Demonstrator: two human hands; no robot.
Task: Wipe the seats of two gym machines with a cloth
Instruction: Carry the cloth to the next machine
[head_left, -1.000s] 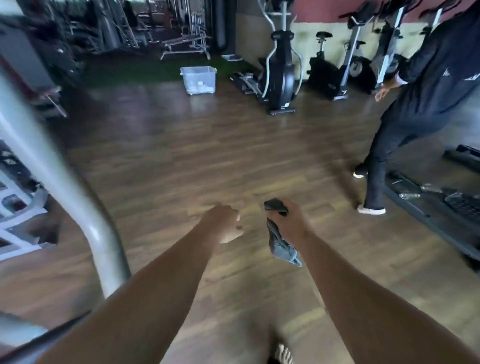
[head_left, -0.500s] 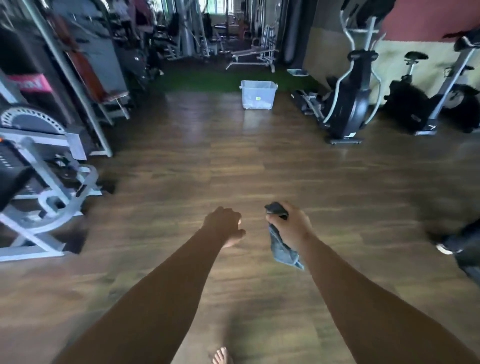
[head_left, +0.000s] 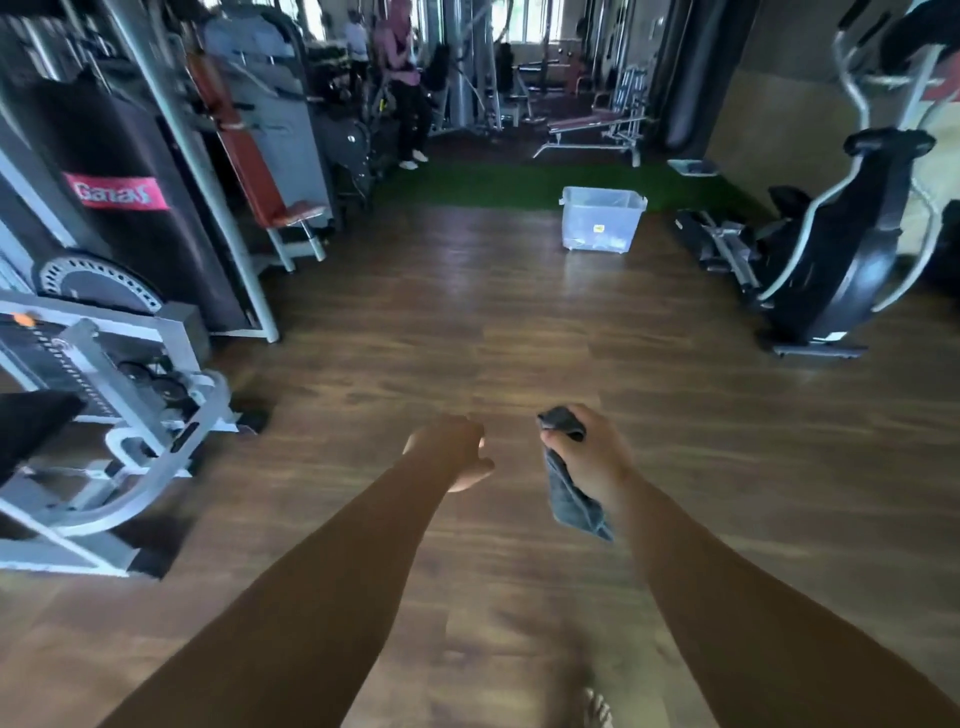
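Both bare forearms are reaching forward over a brown wood floor (head_left: 467, 322). The right hand (head_left: 589, 457) is gripping a grey cloth (head_left: 571, 501), fingers curled round its bunched top, while the rest of it is hanging below the fist, clear of the floor and touching no machine. The left hand (head_left: 452, 452) is hovering just beside it, apart from the cloth, its fingers loosely curled and holding nothing. At the left edge a grey-framed machine (head_left: 130, 415) is standing on the floor, with a black pad (head_left: 31, 426) showing at its near side; whether that pad is a seat I cannot tell. Behind it a black punch bag (head_left: 119, 218) with a red label is hanging, and further back a machine with an orange seat (head_left: 298, 213) and a tilted orange backrest is standing near the wall of equipment. Both are well apart from the hands. Ahead, a clear plastic bin (head_left: 602, 218) is sitting where the wood is meeting a strip of green turf (head_left: 493, 182). To the right a black elliptical trainer (head_left: 831, 260) is standing near the wall. Far back, a person (head_left: 402, 78) in a pink top is standing among the machines, and a bench (head_left: 597, 124) is lying beyond the turf. Bare toes (head_left: 597, 712) are showing at the bottom edge.
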